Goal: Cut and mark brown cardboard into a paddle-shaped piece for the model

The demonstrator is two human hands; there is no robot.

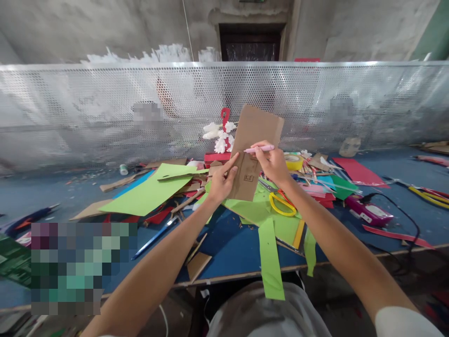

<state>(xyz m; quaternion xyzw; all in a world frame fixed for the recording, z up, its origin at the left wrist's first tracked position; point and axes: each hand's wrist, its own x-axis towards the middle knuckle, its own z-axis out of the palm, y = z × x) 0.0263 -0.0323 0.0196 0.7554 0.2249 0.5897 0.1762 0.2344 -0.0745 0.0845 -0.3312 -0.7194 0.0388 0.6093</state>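
A piece of brown cardboard (259, 122) is held up at a tilt above the cluttered table. My left hand (223, 180) grips its left edge, index finger laid along the front and thumb below it. In my right hand (271, 163) is a pink pen (261, 149), its tip at or near the cardboard, left of the middle. A small dark printed mark (249, 178) shows low on the board. Just below my right hand lie scissors with yellow and orange handles (282, 206). Green paper sheets (277, 224) spread under the cardboard.
A perforated metal panel (105, 112) runs along the table's back. A red stand with white paper flowers (220, 142) is behind the cardboard. Left lie a green sheet (150, 189) and a blue cutter (154, 238); right, yellow tape (293, 162), a purple corded device (370, 210) and pliers (428, 194).
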